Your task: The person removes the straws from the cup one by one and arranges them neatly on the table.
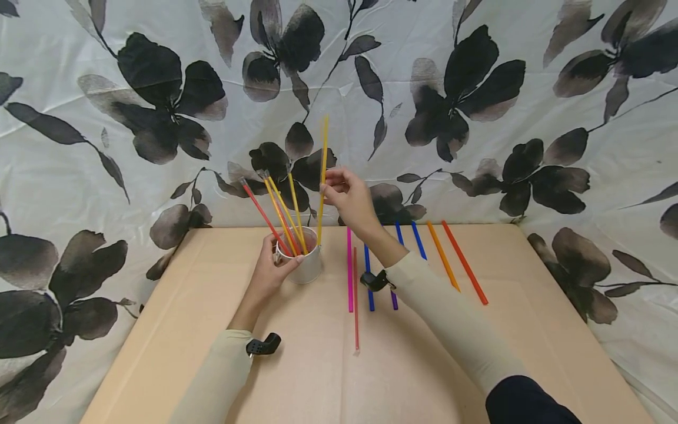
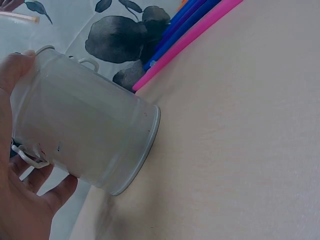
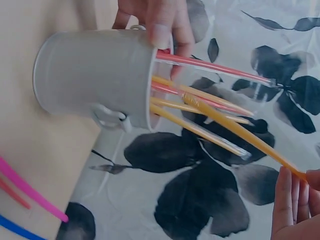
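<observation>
A small off-white bucket point(image 1: 307, 272) with loop lugs stands upright near the table's back edge. My left hand point(image 1: 269, 270) grips its left side, thumb at the rim and fingers around the wall. Several red and yellow straws, including a red straw point(image 3: 215, 66) with a clear wrapper end, lean out of its mouth. My right hand point(image 1: 349, 197) pinches a yellow straw point(image 1: 324, 147) between thumb and fingers, nearly upright. In the right wrist view, this yellow straw point(image 3: 245, 134) has its lower end by the bucket's mouth; whether it touches the rim I cannot tell.
Right of the bucket lie a magenta straw point(image 1: 350, 282), a thin red straw point(image 1: 356, 318), a blue straw point(image 1: 369, 282), a purple straw point(image 1: 394, 301), another blue straw point(image 1: 418, 238), an orange straw point(image 1: 444, 256) and a red straw point(image 1: 466, 265). Behind hangs a floral cloth point(image 1: 381, 35).
</observation>
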`<state>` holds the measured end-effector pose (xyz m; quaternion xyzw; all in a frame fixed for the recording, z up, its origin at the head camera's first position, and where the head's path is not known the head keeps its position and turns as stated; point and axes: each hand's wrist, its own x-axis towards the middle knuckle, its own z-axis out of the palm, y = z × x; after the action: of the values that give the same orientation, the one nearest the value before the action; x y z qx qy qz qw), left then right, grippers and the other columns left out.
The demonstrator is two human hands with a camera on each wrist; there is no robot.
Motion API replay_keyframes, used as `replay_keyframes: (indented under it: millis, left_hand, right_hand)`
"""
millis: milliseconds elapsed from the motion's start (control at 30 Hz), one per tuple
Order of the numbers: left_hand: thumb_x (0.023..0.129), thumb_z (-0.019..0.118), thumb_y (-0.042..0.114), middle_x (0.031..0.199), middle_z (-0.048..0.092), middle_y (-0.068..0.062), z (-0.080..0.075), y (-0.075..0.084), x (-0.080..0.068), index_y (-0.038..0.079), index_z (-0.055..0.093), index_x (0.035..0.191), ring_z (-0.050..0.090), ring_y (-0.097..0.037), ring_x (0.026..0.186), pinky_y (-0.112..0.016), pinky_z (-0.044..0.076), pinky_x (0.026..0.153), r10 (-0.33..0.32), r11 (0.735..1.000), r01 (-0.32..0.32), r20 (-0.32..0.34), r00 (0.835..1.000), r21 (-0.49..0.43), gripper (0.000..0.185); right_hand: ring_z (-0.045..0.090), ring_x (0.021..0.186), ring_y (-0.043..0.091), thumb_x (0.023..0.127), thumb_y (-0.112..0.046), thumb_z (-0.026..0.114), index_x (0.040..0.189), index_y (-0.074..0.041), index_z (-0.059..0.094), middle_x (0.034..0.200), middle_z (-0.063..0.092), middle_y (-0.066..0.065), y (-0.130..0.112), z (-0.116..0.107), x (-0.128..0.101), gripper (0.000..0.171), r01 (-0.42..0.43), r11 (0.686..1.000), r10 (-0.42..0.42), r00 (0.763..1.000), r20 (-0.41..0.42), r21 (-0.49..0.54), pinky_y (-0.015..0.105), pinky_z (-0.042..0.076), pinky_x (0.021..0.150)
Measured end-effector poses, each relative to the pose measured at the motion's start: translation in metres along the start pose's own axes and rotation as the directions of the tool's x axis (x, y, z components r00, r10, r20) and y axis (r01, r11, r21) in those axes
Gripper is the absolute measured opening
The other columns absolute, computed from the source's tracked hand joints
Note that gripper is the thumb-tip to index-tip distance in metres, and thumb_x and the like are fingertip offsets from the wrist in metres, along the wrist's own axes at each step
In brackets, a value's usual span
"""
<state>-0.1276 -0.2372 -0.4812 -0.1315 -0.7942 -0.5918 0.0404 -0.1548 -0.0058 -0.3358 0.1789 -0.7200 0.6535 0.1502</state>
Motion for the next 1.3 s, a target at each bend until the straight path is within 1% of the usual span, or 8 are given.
replay_keyframes:
  millis: [133,300,500,600,900,1100,1200,1300]
  left_hand:
    - [0.09,0.079,0.029,0.146,0.04,-0.015,0.0,0.001,0.0,0.018,0.029,0.153,0.038,-0.032,0.139,-0.058,0.033,0.116,0.002,1.0,-0.002,0.0,1.0,-0.009,0.081]
    - [0.09,0.079,0.03,0.148,0.039,-0.014,0.0,0.0,0.001,0.017,0.029,0.153,0.037,-0.033,0.139,-0.061,0.032,0.116,0.005,1.0,-0.005,0.004,1.0,-0.005,0.082]
    - [0.09,0.079,0.029,0.148,0.04,-0.012,0.001,-0.002,0.004,0.016,0.03,0.152,0.038,-0.032,0.138,-0.059,0.033,0.116,0.008,1.0,-0.008,-0.011,1.0,0.016,0.08]
    - [0.09,0.079,0.029,0.148,0.04,-0.012,0.002,-0.002,0.007,0.016,0.029,0.152,0.037,-0.032,0.139,-0.059,0.033,0.117,0.006,1.0,-0.006,-0.014,1.0,0.017,0.08]
    - [0.09,0.078,0.031,0.149,0.04,-0.013,0.005,-0.003,0.01,0.017,0.03,0.152,0.037,-0.032,0.14,-0.059,0.031,0.118,0.01,1.0,-0.01,-0.018,1.0,0.018,0.08]
    - [0.091,0.078,0.028,0.152,0.037,-0.014,0.005,-0.001,0.01,0.018,0.028,0.154,0.034,-0.034,0.143,-0.06,0.029,0.118,0.001,1.0,-0.001,-0.012,1.0,0.019,0.081]
    - [0.092,0.077,0.024,0.153,0.036,-0.017,0.004,0.004,0.008,0.014,0.027,0.154,0.032,-0.039,0.144,-0.062,0.027,0.118,-0.005,1.0,0.005,-0.002,1.0,0.005,0.081]
    - [0.092,0.076,0.02,0.152,0.035,-0.021,0.003,0.019,0.004,0.009,0.026,0.154,0.032,-0.042,0.144,-0.062,0.027,0.118,-0.012,1.0,0.012,0.012,1.0,0.0,0.08]
  right_hand:
    - [0.068,0.091,0.021,0.097,-0.007,0.068,0.125,-0.001,0.062,0.107,0.063,0.012,-0.009,-0.013,-0.007,0.029,-0.006,1.0,0.006,1.0,0.007,-0.004,0.03,0.062,0.078]
    - [0.068,0.09,0.02,0.097,-0.008,0.068,0.127,-0.002,0.06,0.105,0.063,0.012,-0.012,-0.029,-0.02,0.032,-0.055,0.997,0.057,0.998,0.02,-0.05,0.035,0.062,0.078]
    - [0.069,0.089,0.022,0.095,-0.007,0.07,0.128,-0.005,0.061,0.103,0.064,0.012,-0.003,-0.052,-0.034,0.034,-0.136,0.983,0.142,0.989,0.043,-0.125,0.039,0.062,0.077]
    - [0.069,0.089,0.023,0.095,-0.007,0.07,0.128,-0.006,0.06,0.102,0.065,0.012,0.004,-0.063,-0.041,0.035,-0.177,0.97,0.188,0.981,0.056,-0.168,0.037,0.063,0.075]
    - [0.068,0.089,0.038,0.095,-0.005,0.066,0.136,-0.001,0.051,0.098,0.062,0.013,0.036,-0.086,-0.066,0.043,-0.271,0.919,0.313,0.943,0.111,-0.288,0.036,0.063,0.072]
    - [0.068,0.083,0.034,0.095,-0.003,0.067,0.138,-0.003,0.051,0.095,0.061,0.013,0.054,-0.093,-0.081,0.046,-0.334,0.864,0.392,0.916,0.088,-0.376,0.04,0.063,0.071]
    - [0.069,0.082,0.036,0.094,-0.002,0.066,0.138,-0.004,0.051,0.094,0.061,0.013,0.063,-0.093,-0.088,0.046,-0.367,0.841,0.43,0.899,0.082,-0.397,0.045,0.062,0.075]
    - [0.069,0.08,0.035,0.095,-0.002,0.066,0.136,-0.006,0.052,0.092,0.062,0.012,0.071,-0.093,-0.096,0.044,-0.379,0.816,0.454,0.887,0.079,-0.436,0.045,0.062,0.075]
